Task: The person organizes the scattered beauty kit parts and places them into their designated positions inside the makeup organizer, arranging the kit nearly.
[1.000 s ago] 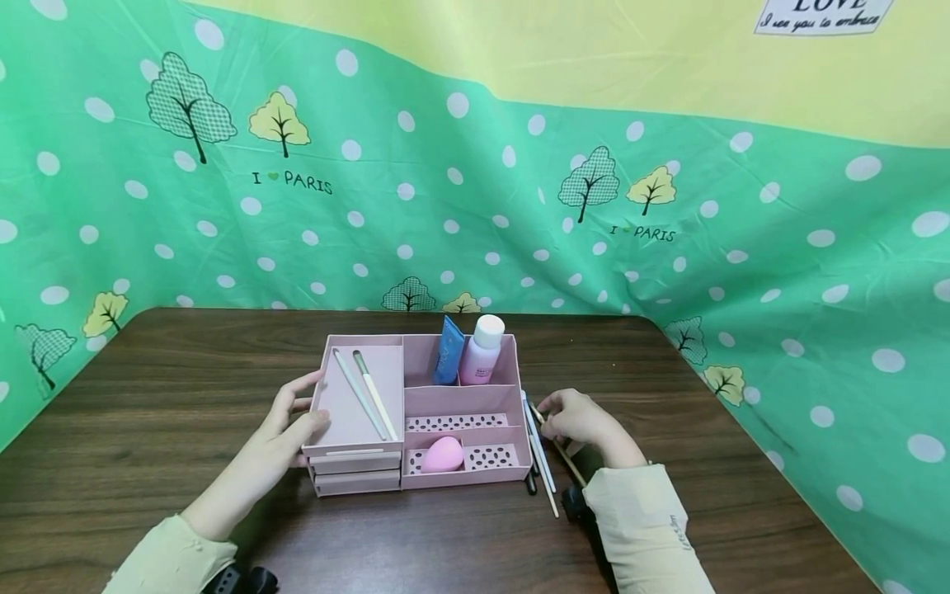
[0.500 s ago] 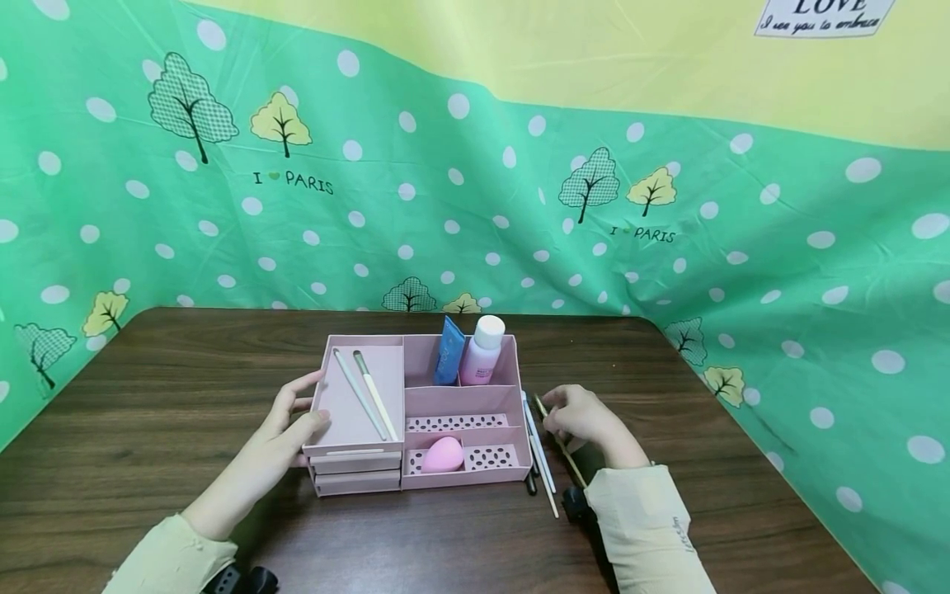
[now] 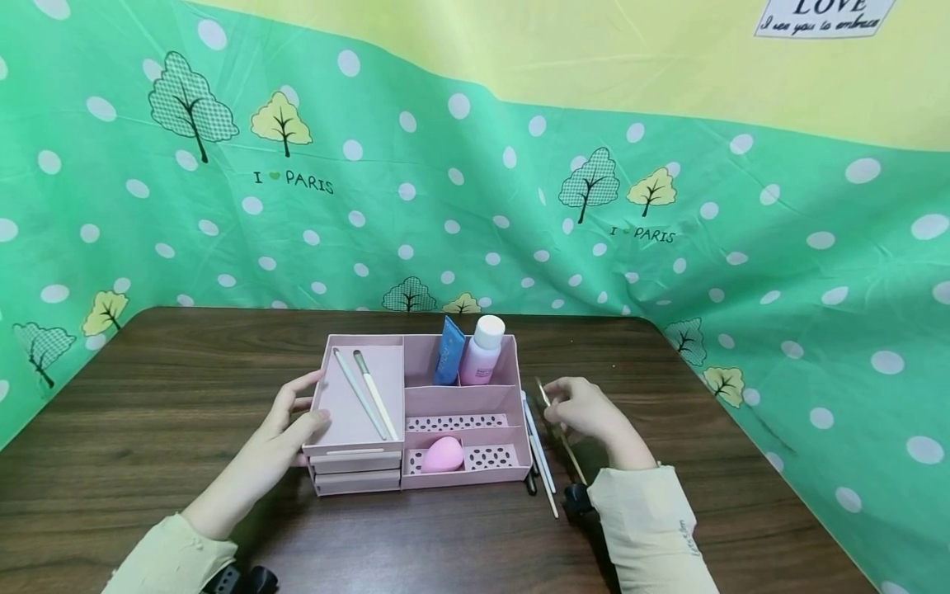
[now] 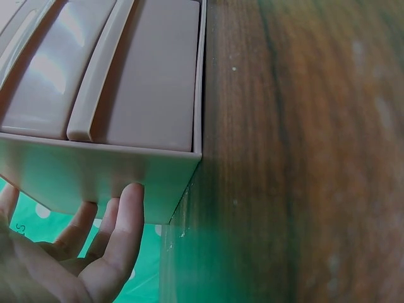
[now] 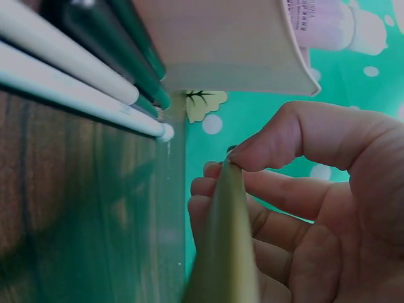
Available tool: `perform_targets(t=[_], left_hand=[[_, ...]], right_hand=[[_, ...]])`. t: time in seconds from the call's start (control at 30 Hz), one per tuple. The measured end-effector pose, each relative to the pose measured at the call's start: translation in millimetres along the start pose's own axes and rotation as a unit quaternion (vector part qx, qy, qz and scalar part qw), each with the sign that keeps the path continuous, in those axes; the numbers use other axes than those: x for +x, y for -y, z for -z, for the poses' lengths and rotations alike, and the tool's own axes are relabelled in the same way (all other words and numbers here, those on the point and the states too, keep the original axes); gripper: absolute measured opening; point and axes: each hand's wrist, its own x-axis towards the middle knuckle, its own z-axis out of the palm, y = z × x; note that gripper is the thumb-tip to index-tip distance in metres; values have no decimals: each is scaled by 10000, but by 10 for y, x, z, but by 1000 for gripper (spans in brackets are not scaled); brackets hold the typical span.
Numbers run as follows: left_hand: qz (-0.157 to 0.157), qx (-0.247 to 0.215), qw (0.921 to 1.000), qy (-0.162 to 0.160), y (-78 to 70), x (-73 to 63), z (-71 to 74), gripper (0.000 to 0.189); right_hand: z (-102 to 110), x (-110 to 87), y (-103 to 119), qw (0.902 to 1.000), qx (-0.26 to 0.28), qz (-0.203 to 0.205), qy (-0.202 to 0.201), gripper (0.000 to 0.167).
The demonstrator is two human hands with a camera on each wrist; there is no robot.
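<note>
A pink desk organizer (image 3: 359, 487) stands on the table with its drawers at the left. My left hand (image 3: 295, 421) rests against its left side, fingertips (image 4: 131, 196) on the side wall in the left wrist view. Right of the organizer, my right hand (image 3: 586, 412) pinches a thin gold makeup brush (image 3: 570, 454) between thumb and fingers. In the right wrist view the brush's tapering handle (image 5: 227, 233) runs toward the camera; no bristles show. Between that hand and the organizer lie several brushes (image 3: 541, 454), pale blue, white and black.
Two brushes (image 3: 376, 396) lie on the organizer's left top. Its right compartments hold a blue tube (image 3: 449, 355), a pink bottle (image 3: 481, 359) with a white cap and a pink makeup sponge (image 3: 443, 454). A green dotted cloth (image 3: 445, 206) hangs behind the table (image 3: 148, 412).
My right hand has moved slightly up and to the right with the gold brush, away from the other brushes. The left hand and the organizer have not moved.
</note>
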Motion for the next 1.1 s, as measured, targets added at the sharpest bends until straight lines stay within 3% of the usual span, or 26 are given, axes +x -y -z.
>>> perform_targets(t=[0.4,1.1], left_hand=[[-110,-149,9998,-90,29,5,-18,57],[-111,-149,9998,-66,35,11,-19,58]], right_hand=[[7,-36,118,9999,102,62,-64,53],[-46,-184,371,9981,229,567,-65,50]])
